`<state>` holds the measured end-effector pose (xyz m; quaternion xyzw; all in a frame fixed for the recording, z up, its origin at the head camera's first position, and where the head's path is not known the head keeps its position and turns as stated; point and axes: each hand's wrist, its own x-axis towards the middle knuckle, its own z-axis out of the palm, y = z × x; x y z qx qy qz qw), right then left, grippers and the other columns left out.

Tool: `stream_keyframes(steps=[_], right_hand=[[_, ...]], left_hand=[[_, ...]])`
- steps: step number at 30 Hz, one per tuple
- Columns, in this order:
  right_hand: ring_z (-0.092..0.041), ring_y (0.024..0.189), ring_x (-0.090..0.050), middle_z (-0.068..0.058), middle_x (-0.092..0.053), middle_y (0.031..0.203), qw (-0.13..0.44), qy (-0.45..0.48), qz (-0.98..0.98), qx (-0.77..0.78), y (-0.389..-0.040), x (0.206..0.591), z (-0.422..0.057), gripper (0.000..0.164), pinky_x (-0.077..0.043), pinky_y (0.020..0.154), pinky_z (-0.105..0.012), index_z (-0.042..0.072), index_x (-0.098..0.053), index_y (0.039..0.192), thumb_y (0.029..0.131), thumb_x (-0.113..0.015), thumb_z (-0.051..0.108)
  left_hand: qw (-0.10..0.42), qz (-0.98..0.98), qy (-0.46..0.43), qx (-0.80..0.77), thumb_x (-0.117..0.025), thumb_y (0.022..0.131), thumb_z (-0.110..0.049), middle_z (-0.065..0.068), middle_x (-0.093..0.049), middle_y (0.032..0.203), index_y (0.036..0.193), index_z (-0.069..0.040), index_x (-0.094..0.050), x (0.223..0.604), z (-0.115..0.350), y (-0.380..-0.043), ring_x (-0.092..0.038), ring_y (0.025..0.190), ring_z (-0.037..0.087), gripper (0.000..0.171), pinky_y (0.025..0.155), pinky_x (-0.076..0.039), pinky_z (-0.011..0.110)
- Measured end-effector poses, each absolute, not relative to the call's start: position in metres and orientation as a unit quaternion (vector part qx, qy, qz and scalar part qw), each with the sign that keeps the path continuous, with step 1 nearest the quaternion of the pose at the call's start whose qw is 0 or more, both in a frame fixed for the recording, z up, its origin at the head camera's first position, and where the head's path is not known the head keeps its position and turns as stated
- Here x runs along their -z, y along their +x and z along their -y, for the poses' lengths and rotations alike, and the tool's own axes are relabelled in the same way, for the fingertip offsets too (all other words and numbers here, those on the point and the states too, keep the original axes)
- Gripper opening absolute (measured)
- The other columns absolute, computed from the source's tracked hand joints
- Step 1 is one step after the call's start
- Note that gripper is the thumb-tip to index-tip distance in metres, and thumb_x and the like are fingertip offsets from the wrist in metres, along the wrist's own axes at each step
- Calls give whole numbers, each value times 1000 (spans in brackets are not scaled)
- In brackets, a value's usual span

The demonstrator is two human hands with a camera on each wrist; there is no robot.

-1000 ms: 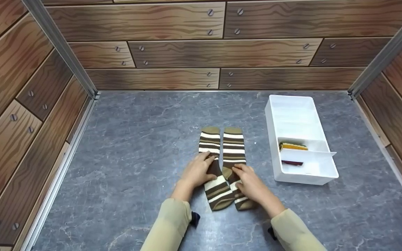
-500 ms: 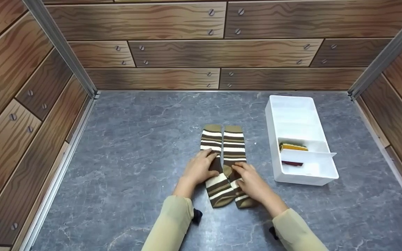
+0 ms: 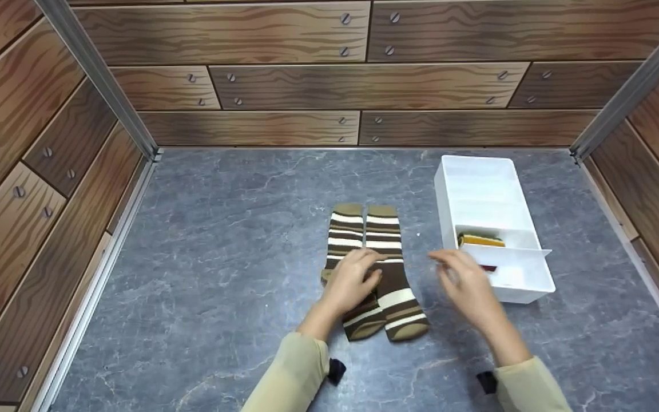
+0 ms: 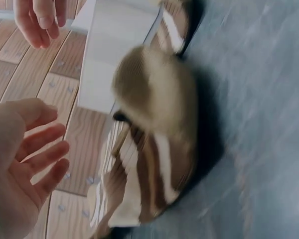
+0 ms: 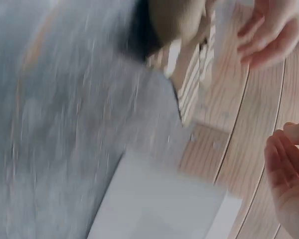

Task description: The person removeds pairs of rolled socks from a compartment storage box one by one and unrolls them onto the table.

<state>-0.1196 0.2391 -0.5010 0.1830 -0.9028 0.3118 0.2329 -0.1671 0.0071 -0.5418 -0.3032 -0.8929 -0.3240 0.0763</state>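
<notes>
Two brown socks with cream and olive stripes lie side by side on the grey marbled surface, a left sock (image 3: 346,233) and a right sock (image 3: 393,277), toes toward the person. My left hand (image 3: 352,281) is over the left sock's middle, hiding part of it, with fingers relaxed and nothing gripped. An olive heel (image 4: 159,94) bulges up large in the left wrist view. Between the right sock and the white box, my right hand (image 3: 469,286) hovers with loosely bent fingers and holds nothing. Part of the box's near compartment is hidden behind it.
The white box (image 3: 447,229) stands on the right, split by dividers (image 3: 512,253). A folded yellow and green item (image 3: 481,241) and a dark red one (image 3: 489,268) sit inside. Wood-patterned walls (image 3: 284,88) close off the back and sides.
My right hand has left the right sock and moved right, toward the box. My left hand has shifted right and slightly up. The left sock's heel now shows at its left edge.
</notes>
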Motion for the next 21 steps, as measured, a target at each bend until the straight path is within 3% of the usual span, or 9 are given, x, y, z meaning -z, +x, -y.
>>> stream_keyframes(steps=[7, 10, 15, 21], right_hand=[[-38, 88, -58, -20, -64, 95, 248, 136, 922, -265, -141, 482, -291, 27, -45, 82, -52, -4, -67, 102, 77, -68, -13], [-37, 86, -59, -21, -64, 95, 200, 122, 941, -246, -154, 474, -312, 22, -46, 79, -53, -3, -66, 103, 81, -68, -7], [-37, 88, -60, -20, -65, 98, 95, 114, 957, -249, -165, 469, -337, 19, -48, 76, -53, -3, -67, 105, 87, -68, 4], [-36, 87, -62, -18, -67, 96, 80, 121, 952, -271, -168, 479, -346, 16, -51, 75, -52, -2, -70, 101, 89, -67, 8]], left_hand=[[79, 866, -311, 384, -62, 90, -13, -2, -64, 111, 111, -13, -68, 543, -26, -160, -56, 104, 12, 22, 91, -44, 21], [66, 843, -310, 434, -63, 89, -10, 0, -64, 108, 111, -10, -68, 541, -39, -159, -57, 101, 12, 23, 90, -44, 19], [39, 789, -309, 530, -65, 87, -6, 4, -63, 101, 109, -4, -66, 536, -66, -160, -61, 86, 13, 22, 76, -51, 19], [-2, 782, -336, 524, -63, 91, -9, 6, -60, 117, 123, -3, -61, 522, -95, -167, -59, 100, 15, 32, 83, -48, 17]])
